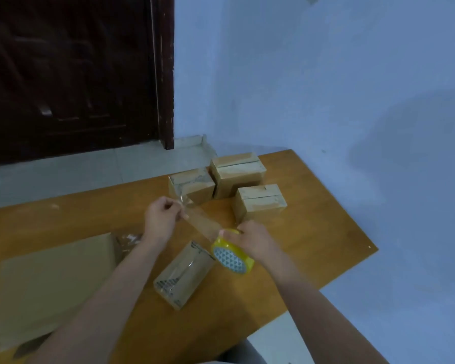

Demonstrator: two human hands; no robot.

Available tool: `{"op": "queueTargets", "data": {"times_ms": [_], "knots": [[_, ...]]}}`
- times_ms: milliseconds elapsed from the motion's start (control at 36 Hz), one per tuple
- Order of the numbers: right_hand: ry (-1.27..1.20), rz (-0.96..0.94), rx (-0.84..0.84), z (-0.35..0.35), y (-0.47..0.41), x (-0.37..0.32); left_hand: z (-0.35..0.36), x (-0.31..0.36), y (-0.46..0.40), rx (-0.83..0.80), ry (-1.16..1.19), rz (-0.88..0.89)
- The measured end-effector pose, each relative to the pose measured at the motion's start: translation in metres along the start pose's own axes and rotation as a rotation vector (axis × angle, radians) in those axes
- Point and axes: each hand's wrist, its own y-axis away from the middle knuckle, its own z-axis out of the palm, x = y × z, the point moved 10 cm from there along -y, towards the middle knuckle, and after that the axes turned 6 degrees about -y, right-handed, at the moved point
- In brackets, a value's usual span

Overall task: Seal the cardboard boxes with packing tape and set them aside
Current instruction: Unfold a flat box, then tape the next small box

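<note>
The small brown cardboard box [184, 275] lies on the orange wooden table [313, 232] below both hands, its long axis running from near-left to far-right, a glossy clear strip along its closed top. The right hand [250, 240] grips the yellow roll of clear packing tape [231, 254] — the left hand [162, 218] pinches the tape's free end, the pulled strip [201, 223] stretched diagonally above the box. Three taped cardboard boxes [237, 174] stand closed at the far edge; their contents are hidden.

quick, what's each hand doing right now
Left hand: pinching the pulled-out tape strip.
Right hand: gripping the yellow tape roll.
</note>
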Motion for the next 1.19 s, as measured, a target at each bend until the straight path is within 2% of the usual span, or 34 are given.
{"op": "queueTargets", "data": {"times_ms": [83, 194, 278, 361, 417, 472, 556, 944, 1194], "knots": [[0.07, -0.026, -0.002, 0.003, 0.003, 0.008, 0.005, -0.041, 0.007, 0.016, 0.067, -0.14], [0.014, -0.072, -0.127, 0.022, 0.008, 0.019, 0.005, -0.073, 0.017, 0.073, 0.082, -0.217], [-0.024, -0.094, -0.152, 0.03, 0.008, 0.029, 0.004, -0.072, 0.021, 0.113, -0.033, -0.146], [0.053, -0.047, -0.135, 0.03, 0.006, 0.033, 0.01, -0.064, 0.021, 0.135, -0.118, -0.087], [0.191, 0.022, -0.152, 0.032, 0.007, 0.04, 0.012, -0.07, 0.016, 0.146, -0.069, -0.148], [0.285, 0.08, -0.201, 0.038, 0.013, 0.052, 0.02, -0.076, 0.009, 0.089, -0.018, -0.203], [0.192, 0.087, -0.211, 0.039, 0.013, 0.059, 0.024, -0.075, 0.001, 0.026, -0.133, -0.136], [0.222, 0.141, -0.128, 0.063, -0.009, 0.066, 0.019, -0.082, -0.006, 0.16, -0.425, -0.004], [0.191, 0.159, -0.126, 0.075, -0.014, 0.078, 0.017, -0.095, -0.011, 0.165, -0.387, -0.044]]}}
